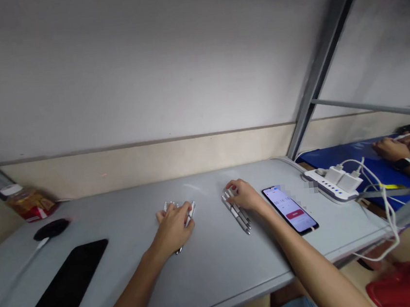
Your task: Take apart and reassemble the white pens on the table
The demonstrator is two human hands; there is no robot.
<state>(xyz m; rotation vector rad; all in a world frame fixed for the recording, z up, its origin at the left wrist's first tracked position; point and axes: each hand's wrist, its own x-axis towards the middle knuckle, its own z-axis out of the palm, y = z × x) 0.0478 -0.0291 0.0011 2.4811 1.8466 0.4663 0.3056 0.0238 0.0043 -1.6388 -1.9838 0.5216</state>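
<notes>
My left hand [175, 226] rests low over a bunch of white and silver pens [190, 213], its fingers curled around them. The pen ends show beyond the fingertips, and tips stick out below the palm; the middle of the bunch is hidden. To the right, my right hand [245, 195] has its thumb and fingers closed on the upper ends of several silver-grey pens [239, 217]. These lie side by side on the grey table [217, 269], their tips pointing towards me. A gap of table separates the two bunches.
A lit phone [289, 208] lies right of my right hand, near a white power strip [331, 186] with plugs and cables. On the left are a black flat slab [63, 290], a black disc [51, 229] and a jar [29, 203]. Another person's hands [391, 148] rest at a blue table.
</notes>
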